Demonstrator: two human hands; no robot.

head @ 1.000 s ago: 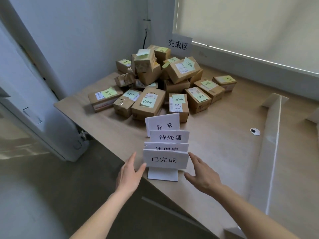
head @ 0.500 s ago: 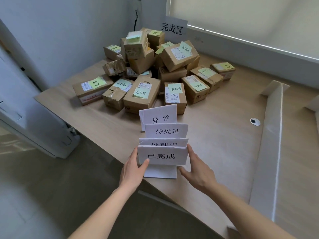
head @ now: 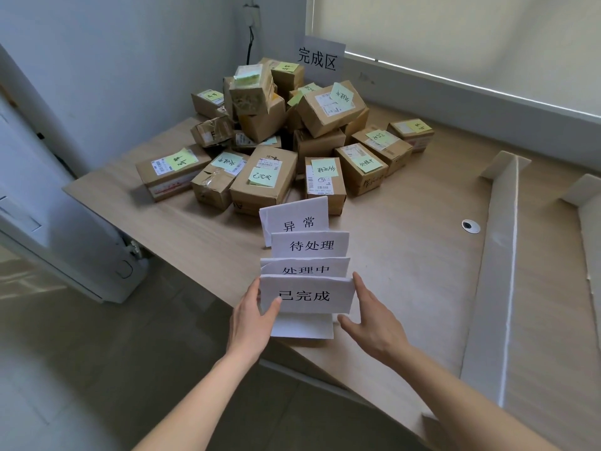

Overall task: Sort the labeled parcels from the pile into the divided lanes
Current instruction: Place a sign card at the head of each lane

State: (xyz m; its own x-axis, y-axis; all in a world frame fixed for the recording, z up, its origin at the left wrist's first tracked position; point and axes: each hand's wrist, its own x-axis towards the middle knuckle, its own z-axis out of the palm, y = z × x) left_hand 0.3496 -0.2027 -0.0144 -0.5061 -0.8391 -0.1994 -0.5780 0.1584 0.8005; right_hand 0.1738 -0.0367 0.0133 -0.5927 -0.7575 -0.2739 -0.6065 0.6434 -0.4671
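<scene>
My left hand (head: 252, 320) pinches the nearest paper sign (head: 307, 295) with its thumb; my right hand (head: 374, 323) rests open at its other edge. Parcels (head: 279, 135) wait piled beyond. Lift evenly, sparing the signs behind.

The third sign (head: 305, 267) in the row of standing white paper signs is cut across by the front sign (head: 307, 295), so only the tops of its characters show, and the left hand (head: 252, 323) covers the front sign's left edge, with the finger ends out of sight behind the paper. In the pile of parcels (head: 279, 138) the boxes at the middle and back are largely buried under others, and the handwriting on the green sticky notes (head: 261, 176) and the print on the shipping labels are too small to read. The second white divider (head: 590, 222) runs off the right edge, and the tabletop (head: 406, 255) is cut off at the right and bottom edges.
</scene>
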